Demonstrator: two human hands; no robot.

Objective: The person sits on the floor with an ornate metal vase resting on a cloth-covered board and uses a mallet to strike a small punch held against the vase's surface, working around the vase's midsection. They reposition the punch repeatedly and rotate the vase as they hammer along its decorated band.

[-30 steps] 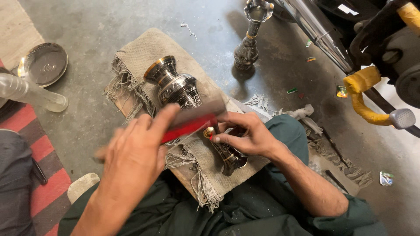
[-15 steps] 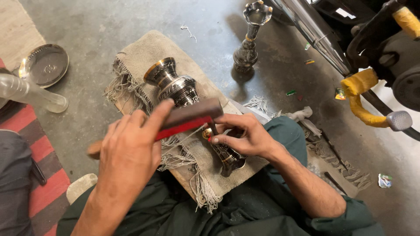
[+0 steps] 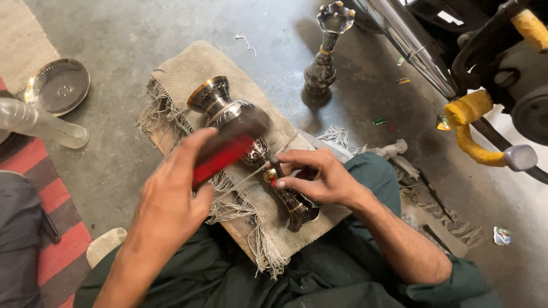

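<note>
On frayed burlap cloth (image 3: 220, 63) over the lap: engraved dark metal vase (image 3: 228, 117), lying on its side. Left hand (image 3: 171, 197), fingers closed around blurred red-and-black block (image 3: 228, 149) against vase. Right hand (image 3: 317, 179), fingers pinching thin dark tool (image 3: 275, 166).

1. Left hand (image 3: 171, 199), at seven o'clock: bare, no ring or watch, forearm uncovered.
2. Right hand (image 3: 319, 179), centre: bare; its forearm ends at five o'clock in a dark green sleeve cuff (image 3: 462, 279).
3. Dark green, creased clothing (image 3: 297, 285) covers the lap at six o'clock.
</note>
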